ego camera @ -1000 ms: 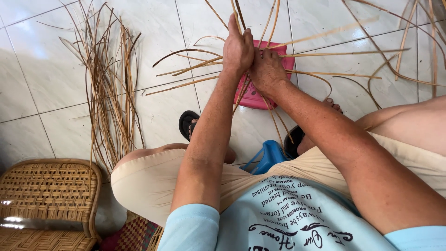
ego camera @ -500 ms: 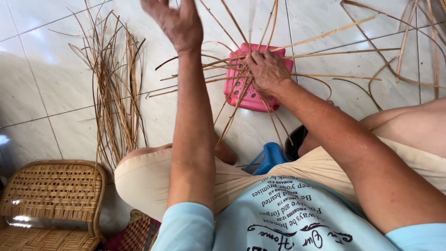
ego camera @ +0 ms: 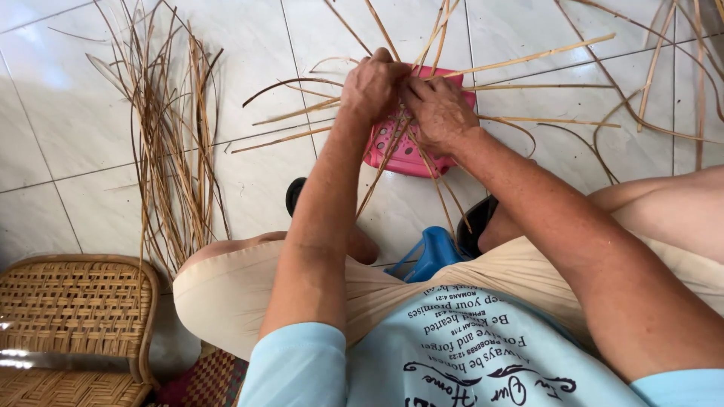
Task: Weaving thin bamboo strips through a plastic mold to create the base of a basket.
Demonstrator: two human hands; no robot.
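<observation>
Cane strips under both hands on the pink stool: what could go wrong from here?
The left hand and right hand pinch the cane strips over the pink stool; if either grip loosens, the crossing might spring apart. The long free ends fan over the tiled floor and could snag the loose bundle or kink.

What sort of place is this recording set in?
Probably a home or small craft space for cane weaving: a white tiled floor, a loose bundle of cane strips lying on it, and a woven rattan chair at the lower left.
</observation>
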